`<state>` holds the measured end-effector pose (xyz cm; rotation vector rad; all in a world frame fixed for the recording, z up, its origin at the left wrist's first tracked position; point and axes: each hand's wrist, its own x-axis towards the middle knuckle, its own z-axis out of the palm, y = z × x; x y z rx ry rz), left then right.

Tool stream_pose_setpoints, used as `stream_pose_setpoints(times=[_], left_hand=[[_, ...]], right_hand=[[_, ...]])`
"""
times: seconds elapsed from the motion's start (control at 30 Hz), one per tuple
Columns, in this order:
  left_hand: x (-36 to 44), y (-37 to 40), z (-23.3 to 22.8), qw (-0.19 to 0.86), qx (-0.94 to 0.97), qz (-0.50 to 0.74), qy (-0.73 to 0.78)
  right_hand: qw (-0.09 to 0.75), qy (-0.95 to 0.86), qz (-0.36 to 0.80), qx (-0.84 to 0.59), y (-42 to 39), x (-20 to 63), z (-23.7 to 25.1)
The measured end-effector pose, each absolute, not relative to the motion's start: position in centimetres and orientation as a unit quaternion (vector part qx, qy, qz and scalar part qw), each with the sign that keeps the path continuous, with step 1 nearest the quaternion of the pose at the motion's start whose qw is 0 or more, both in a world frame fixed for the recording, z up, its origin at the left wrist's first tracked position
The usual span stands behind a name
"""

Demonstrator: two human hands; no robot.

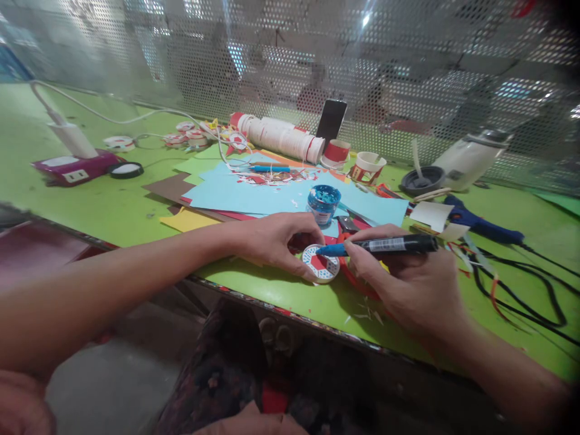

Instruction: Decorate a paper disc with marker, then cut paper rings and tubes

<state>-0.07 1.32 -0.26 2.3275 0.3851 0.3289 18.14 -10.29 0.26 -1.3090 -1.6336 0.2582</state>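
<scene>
The small round disc (321, 264), patterned in red, white and blue, is being pinned flat on the green tabletop (113, 208) near its front edge by the left hand (272, 241), whose fingertips are pressed together on the disc's rim. The marker (380, 244) is being held by the right hand (403, 278), the grip clamped around the black barrel, and its blue tip is being laid on the disc's upper face.

Judgement on technique: the disc is best kept from turning under the tip, the strokes kept short and inside one cell of the pattern, and the steadying fingers kept off any fresh ink.

A blue paint pot (323, 203) is standing open just behind, on light blue paper sheets (254, 193). White print is showing on the marker barrel, but it cannot be read; no brand is being made out anywhere.
</scene>
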Motion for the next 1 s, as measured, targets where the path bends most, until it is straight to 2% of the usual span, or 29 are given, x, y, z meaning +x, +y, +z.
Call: stream_pose_setpoints(times=[0.4, 0.8, 1.0], left_hand=[[-0.09, 1.45, -0.30, 0.355, 0.916, 0.130, 0.139], [-0.07, 1.43, -0.31, 0.359, 0.913, 0.127, 0.148], [-0.07, 1.41, -0.48, 0.384, 0.903, 0.131, 0.142]], right_hand=[[0.426, -0.720, 0.061, -0.545, -10.46, 18.45, 0.70], [0.436, -0.711, 0.054, -0.550, -10.35, 18.50, 0.55], [0.410, -0.725, 0.036, -0.552, -10.64, 18.45, 0.79]])
